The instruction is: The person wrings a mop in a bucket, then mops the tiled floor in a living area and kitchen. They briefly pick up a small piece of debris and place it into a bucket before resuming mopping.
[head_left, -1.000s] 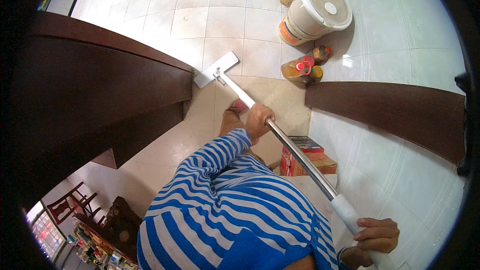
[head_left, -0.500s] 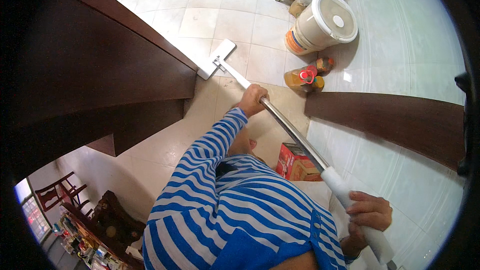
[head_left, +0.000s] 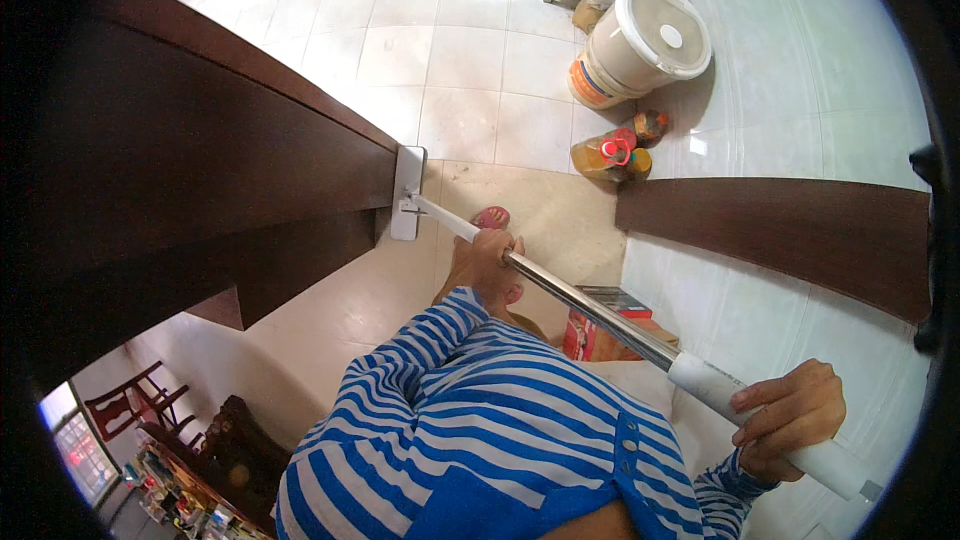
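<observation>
A flat mop (head_left: 590, 308) with a shiny metal pole runs across my front, from upper left to lower right. My left hand (head_left: 492, 258) is wrapped round the pole near its lower, white section. Around the thick white grip at the upper end, my right hand (head_left: 797, 413) is closed with bent fingers. The white rectangular mop head (head_left: 407, 193) lies on the tiled floor, close against the edge of the dark wooden door frame. A foot in a red slipper (head_left: 492, 218) shows just beyond my left hand.
Dark brown wood (head_left: 240, 130) fills the left side. Ahead on the right stand a white lidded bucket (head_left: 640, 45) and bottles of amber liquid (head_left: 603, 157). A brown door-frame panel (head_left: 770, 230) juts from the right wall. A red box (head_left: 590, 335) sits under the pole.
The mop head has come nearer and turned to lie along the dark wood's edge. My left hand has moved slightly nearer and left; my right hand has shifted right with the grip.
</observation>
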The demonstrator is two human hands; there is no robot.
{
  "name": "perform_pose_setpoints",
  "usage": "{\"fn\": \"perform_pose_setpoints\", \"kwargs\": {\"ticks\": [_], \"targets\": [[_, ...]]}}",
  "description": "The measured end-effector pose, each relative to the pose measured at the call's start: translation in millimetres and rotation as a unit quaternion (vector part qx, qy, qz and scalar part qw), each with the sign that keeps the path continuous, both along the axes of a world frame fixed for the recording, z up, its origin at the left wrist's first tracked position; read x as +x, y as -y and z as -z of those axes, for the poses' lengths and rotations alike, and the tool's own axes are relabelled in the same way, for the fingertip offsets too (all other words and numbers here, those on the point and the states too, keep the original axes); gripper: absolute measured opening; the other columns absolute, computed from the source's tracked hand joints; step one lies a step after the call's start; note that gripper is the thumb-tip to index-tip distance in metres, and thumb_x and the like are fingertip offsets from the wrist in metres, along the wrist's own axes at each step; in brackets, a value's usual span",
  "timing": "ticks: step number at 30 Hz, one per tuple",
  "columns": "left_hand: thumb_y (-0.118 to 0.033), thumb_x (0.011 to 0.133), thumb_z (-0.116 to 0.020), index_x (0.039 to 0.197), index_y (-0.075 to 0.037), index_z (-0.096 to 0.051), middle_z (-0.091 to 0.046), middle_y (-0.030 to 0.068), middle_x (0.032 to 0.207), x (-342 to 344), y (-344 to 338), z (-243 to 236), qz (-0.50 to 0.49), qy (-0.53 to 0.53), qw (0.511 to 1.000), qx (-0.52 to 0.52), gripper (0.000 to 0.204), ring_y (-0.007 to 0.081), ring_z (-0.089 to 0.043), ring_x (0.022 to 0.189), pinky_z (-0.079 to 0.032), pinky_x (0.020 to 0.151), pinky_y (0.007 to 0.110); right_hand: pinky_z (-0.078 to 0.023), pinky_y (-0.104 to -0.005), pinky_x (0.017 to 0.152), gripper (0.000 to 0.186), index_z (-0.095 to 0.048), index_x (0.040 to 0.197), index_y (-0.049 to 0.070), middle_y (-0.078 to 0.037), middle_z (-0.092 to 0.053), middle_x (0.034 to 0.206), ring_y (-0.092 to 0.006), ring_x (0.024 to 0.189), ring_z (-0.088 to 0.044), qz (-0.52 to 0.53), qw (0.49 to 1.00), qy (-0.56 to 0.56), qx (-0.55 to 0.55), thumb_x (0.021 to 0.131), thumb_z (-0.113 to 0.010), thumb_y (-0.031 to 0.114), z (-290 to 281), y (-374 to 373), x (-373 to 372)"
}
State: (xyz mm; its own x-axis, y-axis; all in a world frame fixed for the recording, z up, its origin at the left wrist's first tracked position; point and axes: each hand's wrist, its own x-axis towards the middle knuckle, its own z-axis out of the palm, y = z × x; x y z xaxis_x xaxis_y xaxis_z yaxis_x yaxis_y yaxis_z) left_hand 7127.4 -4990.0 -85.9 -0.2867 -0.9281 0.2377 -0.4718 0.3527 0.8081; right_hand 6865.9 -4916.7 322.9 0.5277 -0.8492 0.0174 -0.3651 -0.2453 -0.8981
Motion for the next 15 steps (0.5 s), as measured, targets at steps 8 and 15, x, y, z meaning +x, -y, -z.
{"fn": "perform_pose_setpoints", "kwargs": {"ticks": [8,15], "targets": [[-0.013,0.066,-0.062,0.056,-0.008,-0.048,-0.048,0.012,0.054,-47.3,8.3,-16.8,-0.021,-0.059,0.997,0.037,0.018,0.0331,-0.049,0.055,-0.035,0.053,0.045,-0.056,-0.0338,0.054,0.031,-0.053,0.059,0.012,-0.005,-0.057,0.049,-0.0149,0.045,-0.059,0.274,0.956,-0.047,-0.096,0.083,-0.058,0.033,-2.2,-23.7,17.5],[-0.009,0.065,-0.065,0.061,-0.007,-0.048,-0.047,0.0113,0.06,-103.9,14.1,-44.5,0.22,-0.115,0.966,0.076,0.018,0.0318,-0.047,0.064,-0.035,0.061,0.041,-0.053,-0.0412,0.058,0.03,-0.047,0.065,0.006,-0.01,-0.054,0.058,-0.0186,0.053,-0.056,0.251,0.964,0.003,-0.082,0.087,-0.055,0.024,-24.6,-75.2,-29.4]]}}
